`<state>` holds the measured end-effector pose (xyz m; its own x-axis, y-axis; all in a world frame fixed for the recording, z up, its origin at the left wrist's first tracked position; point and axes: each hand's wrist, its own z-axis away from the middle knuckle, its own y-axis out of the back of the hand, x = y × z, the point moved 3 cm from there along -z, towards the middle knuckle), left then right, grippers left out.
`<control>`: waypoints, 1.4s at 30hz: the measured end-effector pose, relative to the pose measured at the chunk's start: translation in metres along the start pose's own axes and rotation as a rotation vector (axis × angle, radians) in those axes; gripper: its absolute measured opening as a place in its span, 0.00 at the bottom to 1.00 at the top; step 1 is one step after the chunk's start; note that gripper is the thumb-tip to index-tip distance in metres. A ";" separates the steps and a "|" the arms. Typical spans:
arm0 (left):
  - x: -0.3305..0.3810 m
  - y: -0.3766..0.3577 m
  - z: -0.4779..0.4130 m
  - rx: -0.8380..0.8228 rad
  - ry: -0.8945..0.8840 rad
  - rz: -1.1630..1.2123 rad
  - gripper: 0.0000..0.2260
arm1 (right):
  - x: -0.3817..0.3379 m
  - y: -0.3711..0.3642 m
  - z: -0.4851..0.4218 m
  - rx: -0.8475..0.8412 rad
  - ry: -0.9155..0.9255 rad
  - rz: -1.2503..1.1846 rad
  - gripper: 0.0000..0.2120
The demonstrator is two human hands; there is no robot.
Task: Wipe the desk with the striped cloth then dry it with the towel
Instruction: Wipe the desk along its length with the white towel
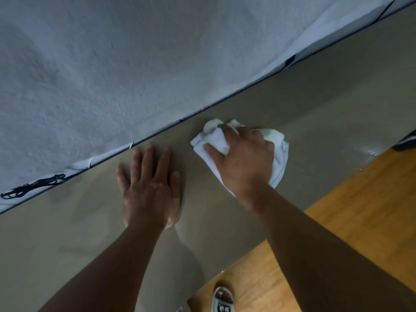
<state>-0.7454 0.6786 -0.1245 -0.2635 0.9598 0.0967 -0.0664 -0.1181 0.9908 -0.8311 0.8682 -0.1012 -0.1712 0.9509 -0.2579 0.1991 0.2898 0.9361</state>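
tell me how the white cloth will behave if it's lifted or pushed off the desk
Probably floppy: the white cloth is bunched in soft folds under the right hand, so it would likely droop. It looks thin and light. On the glossy desk it should slide easily when pushed.

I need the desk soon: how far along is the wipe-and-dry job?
The wet wipe looks done: the right hand grips a plain white towel with no stripes. Drying is in hand near the back edge of the desk, with the left hand resting flat. A glossy patch at the right suggests that stretch is left.
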 end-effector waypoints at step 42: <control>-0.003 0.005 -0.018 -0.009 -0.086 0.057 0.27 | -0.013 0.018 0.059 0.011 -0.159 0.068 0.22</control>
<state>-0.7619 0.6711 -0.1218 -0.1838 0.9696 0.1613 -0.0626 -0.1753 0.9825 -0.7680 0.8672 -0.0954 -0.0028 0.9732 -0.2298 0.2157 0.2249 0.9502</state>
